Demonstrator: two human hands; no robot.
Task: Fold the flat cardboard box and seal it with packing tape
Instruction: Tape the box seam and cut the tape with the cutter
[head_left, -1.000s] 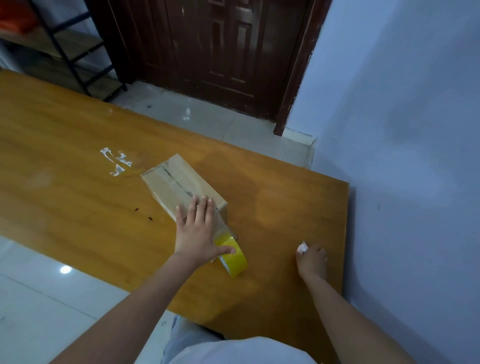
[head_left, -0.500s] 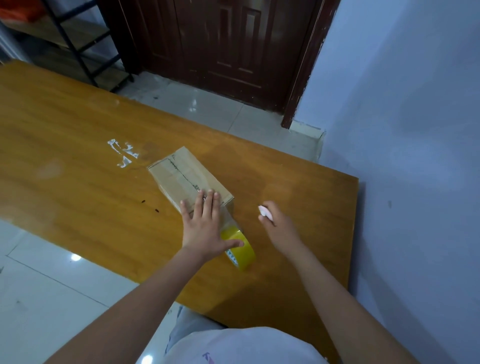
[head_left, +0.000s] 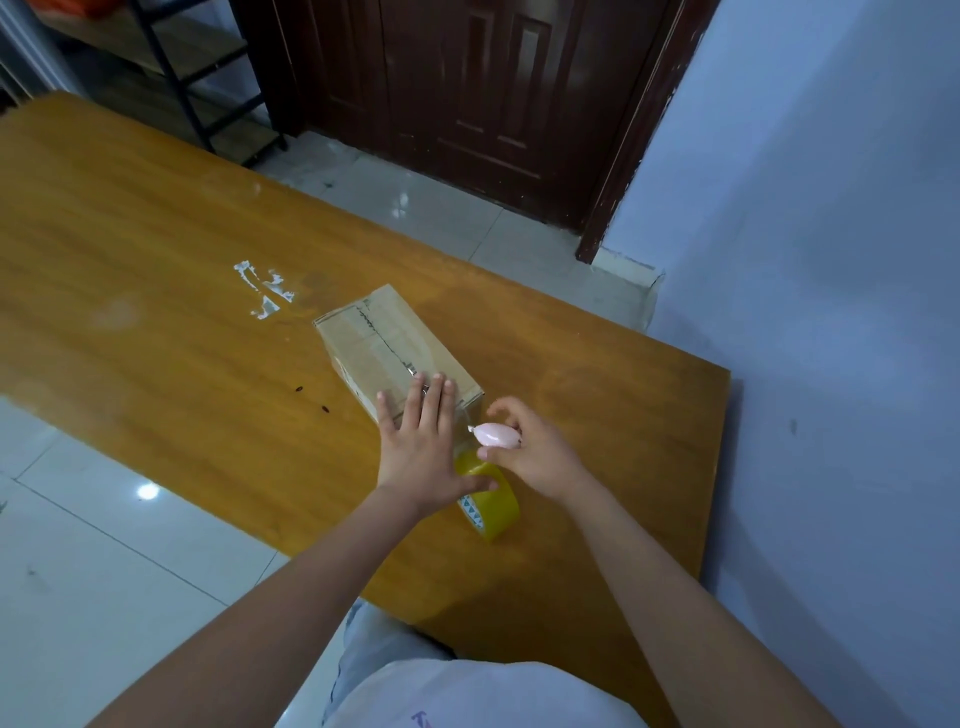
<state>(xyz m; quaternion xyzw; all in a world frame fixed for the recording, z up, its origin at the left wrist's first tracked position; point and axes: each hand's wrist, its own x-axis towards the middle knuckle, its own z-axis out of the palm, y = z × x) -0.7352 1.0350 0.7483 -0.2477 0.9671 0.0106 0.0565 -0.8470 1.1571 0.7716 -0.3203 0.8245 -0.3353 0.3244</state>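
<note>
The cardboard box (head_left: 396, 348) lies closed on the wooden table (head_left: 156, 312). My left hand (head_left: 423, 452) presses flat on its near end, fingers straight. My right hand (head_left: 530, 452) grips a small pink cutter (head_left: 497, 435) above the yellow packing tape roll (head_left: 491, 506).

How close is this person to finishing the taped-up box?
Nearly there, it seems. The cardboard box is folded shut, with clear tape along its top seam. The left hand presses flat on its near end, where tape runs down to the yellow tape roll. The right hand holds a small pink cutter at that strip. Cutting and smoothing remain.
</note>
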